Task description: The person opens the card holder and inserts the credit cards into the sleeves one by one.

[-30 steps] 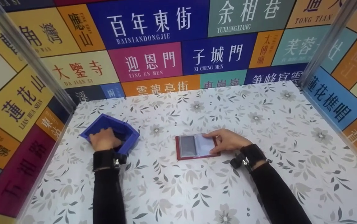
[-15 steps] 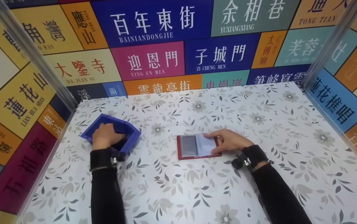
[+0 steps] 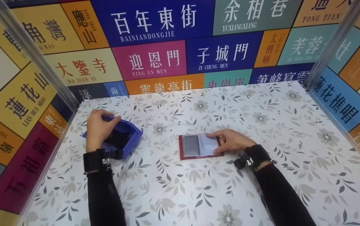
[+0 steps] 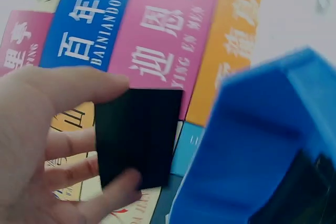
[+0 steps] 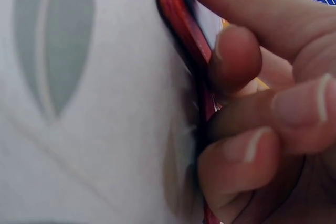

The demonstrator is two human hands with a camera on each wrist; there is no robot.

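In the left wrist view my left hand (image 4: 58, 129) pinches a flat black card (image 4: 139, 137) between thumb and fingers, beside the blue bin (image 4: 252, 145). From the head camera, that left hand (image 3: 100, 127) is over the left side of the blue bin (image 3: 133, 138), whose inside looks dark. A red card holder (image 3: 181, 153) lies spread on the table, its clear sleeves (image 3: 191, 146) facing up. My right hand (image 3: 235, 141) grips its right edge with thumb and fingers; close up, the right hand (image 5: 278, 114) curls at the red cover (image 5: 181, 11).
The table (image 3: 167, 194) has a white floral surface. Walls of coloured sign panels (image 3: 150, 59) stand behind and at both sides, with clear corner posts (image 3: 327, 50) at the back.
My left hand has come up out of the blue bin and shifted a little left, with the black card now in its fingers. The right hand and card holder stay put.
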